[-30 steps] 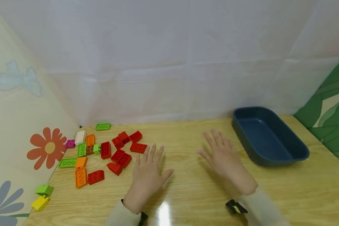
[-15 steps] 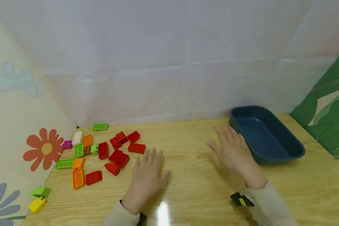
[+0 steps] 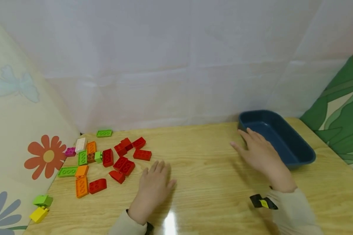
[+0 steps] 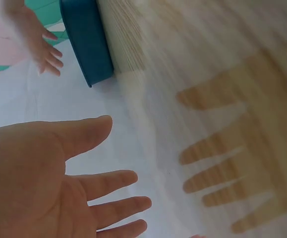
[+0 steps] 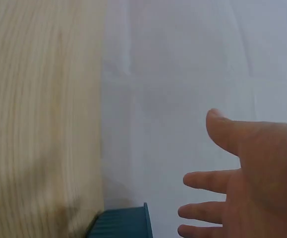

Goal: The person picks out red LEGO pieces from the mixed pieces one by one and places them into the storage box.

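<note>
In the head view my right hand (image 3: 260, 153) hovers at the left side of a dark blue tray (image 3: 294, 143), its outline overlapping the near-left rim. Fingers and thumb are spread apart, and nothing lies between them in the right wrist view. My left hand (image 3: 154, 187) is held over the wooden table, palm down with extended fingers, just right of a group of red building bricks (image 3: 127, 166). In the left wrist view this hand's palm (image 4: 29, 183) shows bare, with its shadow falling on the table. The nearest brick to its fingertips is a red one (image 3: 142, 154).
Left of the red bricks lie orange bricks (image 3: 82, 186), green plates (image 3: 68, 171), a white brick (image 3: 81, 145) and a magenta brick (image 3: 70, 151). A yellow brick (image 3: 39, 214) sits near the left table edge. A white cloth (image 3: 170, 65) hangs behind the table.
My right hand has moved rightward to the blue tray's left side. My left hand has drawn back slightly toward me. The bricks and tray lie as before; the head view has shifted slightly.
</note>
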Available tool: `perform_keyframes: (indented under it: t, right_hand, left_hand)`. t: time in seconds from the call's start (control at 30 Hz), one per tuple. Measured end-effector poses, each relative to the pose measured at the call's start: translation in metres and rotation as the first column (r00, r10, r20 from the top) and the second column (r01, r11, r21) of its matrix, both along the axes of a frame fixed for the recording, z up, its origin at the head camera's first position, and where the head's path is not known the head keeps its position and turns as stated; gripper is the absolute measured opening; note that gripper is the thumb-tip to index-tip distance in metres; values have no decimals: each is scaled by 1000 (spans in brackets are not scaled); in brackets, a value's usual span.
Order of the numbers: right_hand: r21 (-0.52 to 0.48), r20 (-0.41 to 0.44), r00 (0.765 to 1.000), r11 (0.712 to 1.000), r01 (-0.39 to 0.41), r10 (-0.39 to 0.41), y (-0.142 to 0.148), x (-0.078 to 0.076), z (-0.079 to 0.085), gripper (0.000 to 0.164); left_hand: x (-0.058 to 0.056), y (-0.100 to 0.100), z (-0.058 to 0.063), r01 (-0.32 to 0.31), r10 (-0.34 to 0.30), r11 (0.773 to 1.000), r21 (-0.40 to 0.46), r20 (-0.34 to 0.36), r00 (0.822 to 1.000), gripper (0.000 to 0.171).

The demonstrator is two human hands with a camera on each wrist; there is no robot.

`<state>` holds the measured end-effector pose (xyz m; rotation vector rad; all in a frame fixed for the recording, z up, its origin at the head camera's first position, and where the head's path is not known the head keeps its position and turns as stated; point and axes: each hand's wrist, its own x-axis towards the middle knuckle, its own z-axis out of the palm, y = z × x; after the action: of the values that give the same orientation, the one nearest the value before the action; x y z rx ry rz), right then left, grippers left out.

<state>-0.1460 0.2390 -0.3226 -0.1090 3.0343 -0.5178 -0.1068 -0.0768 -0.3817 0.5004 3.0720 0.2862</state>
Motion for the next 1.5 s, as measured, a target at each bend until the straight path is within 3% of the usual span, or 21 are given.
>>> perform_keyframes:
  t: [0.23,0.53,0.87,1.3,1.5]
  right_hand:
    - [10,4,1000,1000,17,-17,28,0,1,90]
    - [-48,101,990,993,105,-99,72,-1,4,91]
    - [-115,30,981,974,196,-194,114,1,-3,81]
    - [-163,-57,964,955,247,-259,138,5,-14,76]
    - [-203,-78,945,933,296,-317,147,7,-23,78]
  left_hand:
    - [2,1,-3,4,-4,1000,12,10,1000,56]
    - [1,1,-2,13,-13,1000,-1,20,1000,56]
    - [3,1,-3,28,-29,1000,-13,-3,1000,55]
    - [4,3,2,37,-37,999,-16,24,999,54]
    - [4,2,3,30,-30,1000,2,39,999,54]
